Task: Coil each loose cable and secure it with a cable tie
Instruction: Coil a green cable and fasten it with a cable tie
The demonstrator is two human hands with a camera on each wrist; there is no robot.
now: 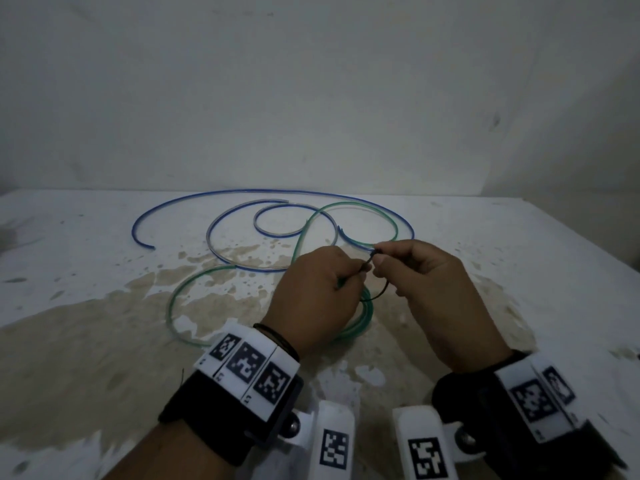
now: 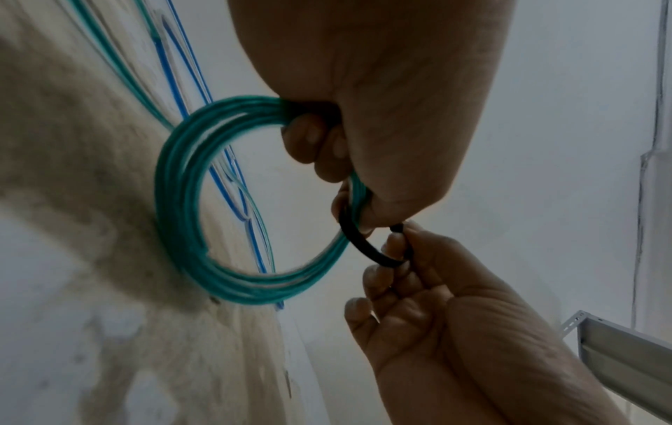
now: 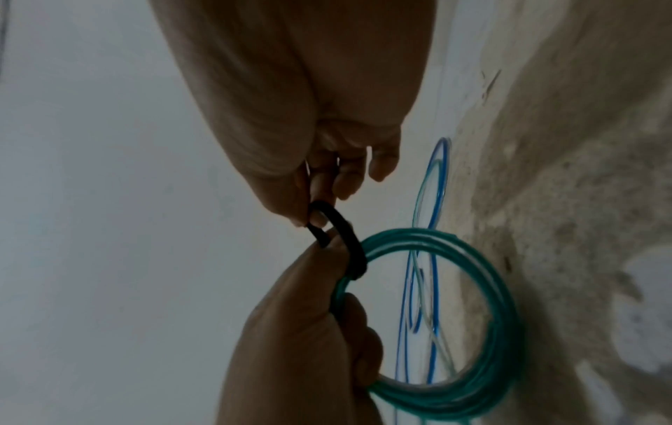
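The green coil (image 2: 189,201) stood on edge on the table (image 1: 519,258), its hoop upright. The left hand (image 1: 311,299) gripped its top. A black tie (image 2: 363,244) looped round the strands; the right hand (image 1: 429,289) pinched the tie's free end. A blue cable (image 1: 207,197) lay loose behind.

We count two hands: one left hand (image 1: 313,292) and one right hand (image 1: 440,299). We count one black cable tie (image 2: 367,247), at centre frame in both wrist views. We count two cables: one green cable (image 1: 363,313), wound into several turns at centre frame whose exact number we cannot resolve, and one blue cable (image 1: 242,195), lying in loose curves across the upper centre of the head view.
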